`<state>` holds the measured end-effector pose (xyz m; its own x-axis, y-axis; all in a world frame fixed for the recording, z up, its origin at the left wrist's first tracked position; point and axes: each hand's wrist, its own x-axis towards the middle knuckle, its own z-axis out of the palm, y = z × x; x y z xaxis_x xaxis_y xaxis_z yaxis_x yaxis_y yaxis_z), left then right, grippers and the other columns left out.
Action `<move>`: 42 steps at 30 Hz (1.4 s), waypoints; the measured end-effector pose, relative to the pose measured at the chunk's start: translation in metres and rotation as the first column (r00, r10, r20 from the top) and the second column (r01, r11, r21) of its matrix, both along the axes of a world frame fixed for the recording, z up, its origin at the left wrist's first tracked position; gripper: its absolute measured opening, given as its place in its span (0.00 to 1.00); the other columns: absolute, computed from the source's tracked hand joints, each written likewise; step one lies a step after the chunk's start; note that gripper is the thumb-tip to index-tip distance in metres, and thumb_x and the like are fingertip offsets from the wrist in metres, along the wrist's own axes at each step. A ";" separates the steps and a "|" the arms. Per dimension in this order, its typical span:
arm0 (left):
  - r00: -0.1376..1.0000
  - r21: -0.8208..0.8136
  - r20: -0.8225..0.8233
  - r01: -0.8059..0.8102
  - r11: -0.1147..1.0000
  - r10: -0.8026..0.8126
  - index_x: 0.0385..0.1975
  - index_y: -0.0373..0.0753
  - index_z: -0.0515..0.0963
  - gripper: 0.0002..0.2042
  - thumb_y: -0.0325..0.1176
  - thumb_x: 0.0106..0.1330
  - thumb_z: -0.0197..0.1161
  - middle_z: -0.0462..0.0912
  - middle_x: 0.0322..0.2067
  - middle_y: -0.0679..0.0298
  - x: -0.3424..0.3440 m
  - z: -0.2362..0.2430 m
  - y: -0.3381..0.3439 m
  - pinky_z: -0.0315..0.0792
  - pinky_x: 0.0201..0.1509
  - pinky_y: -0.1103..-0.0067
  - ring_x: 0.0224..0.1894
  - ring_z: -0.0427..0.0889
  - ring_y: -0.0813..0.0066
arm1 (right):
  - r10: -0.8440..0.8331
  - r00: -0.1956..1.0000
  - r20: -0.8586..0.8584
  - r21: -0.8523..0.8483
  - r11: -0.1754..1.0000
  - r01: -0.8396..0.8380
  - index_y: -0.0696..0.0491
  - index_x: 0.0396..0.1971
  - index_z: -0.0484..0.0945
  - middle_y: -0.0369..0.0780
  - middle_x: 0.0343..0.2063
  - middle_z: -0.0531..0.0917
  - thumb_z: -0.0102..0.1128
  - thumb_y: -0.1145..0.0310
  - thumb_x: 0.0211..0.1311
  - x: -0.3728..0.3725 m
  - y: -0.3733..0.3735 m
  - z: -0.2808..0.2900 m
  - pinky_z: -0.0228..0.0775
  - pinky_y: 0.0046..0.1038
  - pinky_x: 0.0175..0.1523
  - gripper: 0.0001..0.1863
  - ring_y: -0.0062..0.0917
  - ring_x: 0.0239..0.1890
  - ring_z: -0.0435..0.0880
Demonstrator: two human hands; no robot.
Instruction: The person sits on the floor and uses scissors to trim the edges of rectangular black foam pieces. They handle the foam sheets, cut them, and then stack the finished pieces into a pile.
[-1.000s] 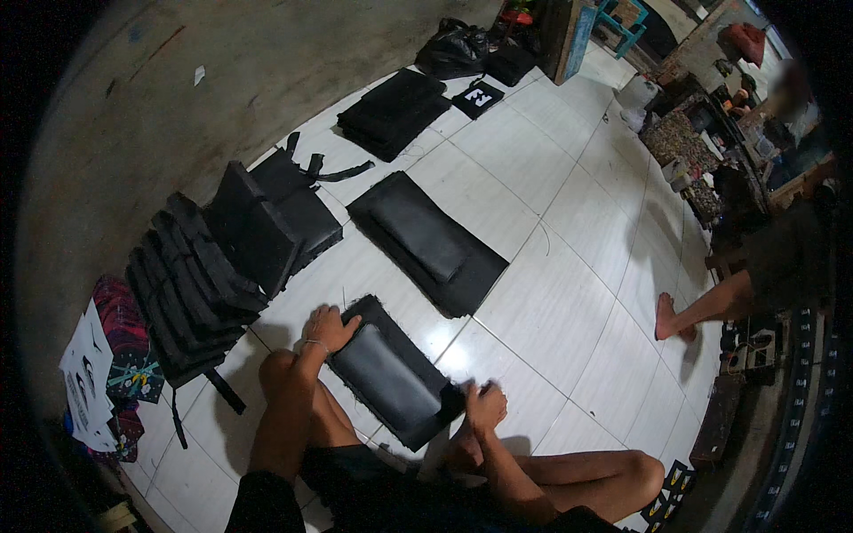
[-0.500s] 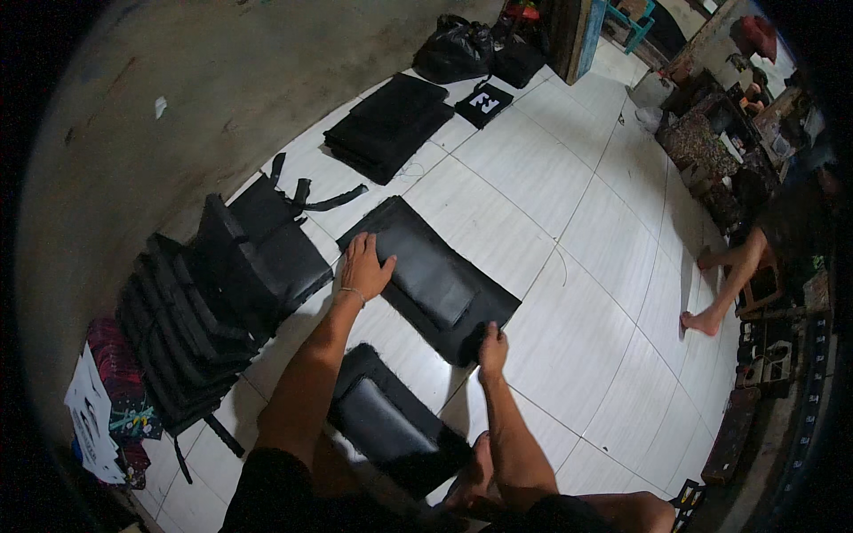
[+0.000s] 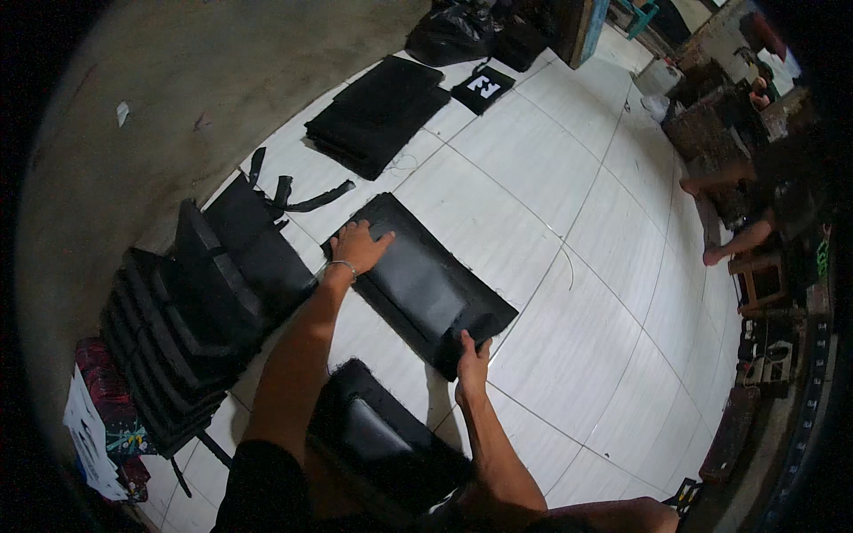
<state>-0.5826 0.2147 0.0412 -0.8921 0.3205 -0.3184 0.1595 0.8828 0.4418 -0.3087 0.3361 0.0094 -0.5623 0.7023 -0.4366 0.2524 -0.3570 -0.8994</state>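
Both of the wearer's hands at a flat black rectangular panel with a smooth, leather-like raised section [image 3: 422,284], lying on a white tiled floor [image 3: 542,391]; clock positions are read about the centre of the view, which the panel occupies. The left hand [image 3: 357,250], towards ten o'clock, rests on the panel's near edge and face, fingers a little spread and thumb set apart, not closed on it. The right hand [image 3: 473,362], at five o'clock, touches the panel's nearer end with its thumb uppermost; the other fingers are partly hidden, and whether they pinch the edge cannot be told. The panel runs from eleven towards four o'clock; its raised section is glossy, its border duller and slightly frayed. A second panel of like make, black with a fuzzy border [image 3: 378,426], lies between six and seven o'clock, making two. Between eight and nine stands one row of thick black padded pieces [image 3: 169,338], overlapping too closely to count. Three black strips [image 3: 322,197] appear at ten o'clock, one pile of black fabric sheets [image 3: 378,115] between eleven and twelve, and one small black square with a white mark [image 3: 484,89] between twelve and one.
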 end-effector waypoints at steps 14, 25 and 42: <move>0.994 -0.072 -0.106 -0.008 0.997 0.001 0.56 0.27 0.64 0.35 0.56 0.62 0.54 0.68 0.54 0.46 -0.004 -0.010 -0.004 0.56 0.63 0.59 0.60 0.63 0.51 | -0.109 0.993 0.040 0.027 0.994 0.108 0.66 0.60 0.57 0.51 0.58 0.64 0.59 0.56 0.60 -0.031 -0.004 -0.015 0.53 0.30 0.64 0.37 0.39 0.59 0.64; 0.903 0.085 -0.428 -0.007 0.996 0.043 0.57 0.27 0.62 0.33 0.52 0.64 0.54 0.63 0.57 0.44 0.030 -0.005 -0.040 0.52 0.65 0.59 0.62 0.59 0.50 | 0.071 0.932 0.355 0.526 0.809 -0.262 0.66 0.47 0.66 0.48 0.44 0.75 0.59 0.57 0.61 0.032 -0.002 -0.019 0.65 0.31 0.53 0.27 0.33 0.45 0.74; 0.868 -0.081 0.494 0.113 0.990 -0.059 0.51 0.19 0.67 0.53 0.74 0.46 0.57 0.73 0.49 0.37 0.200 0.011 -0.192 0.69 0.54 0.66 0.54 0.74 0.50 | 0.541 0.357 0.762 0.176 0.357 -0.917 0.60 0.48 0.76 0.55 0.48 0.75 0.54 0.35 0.53 0.173 -0.064 0.033 0.65 0.40 0.58 0.40 0.46 0.53 0.72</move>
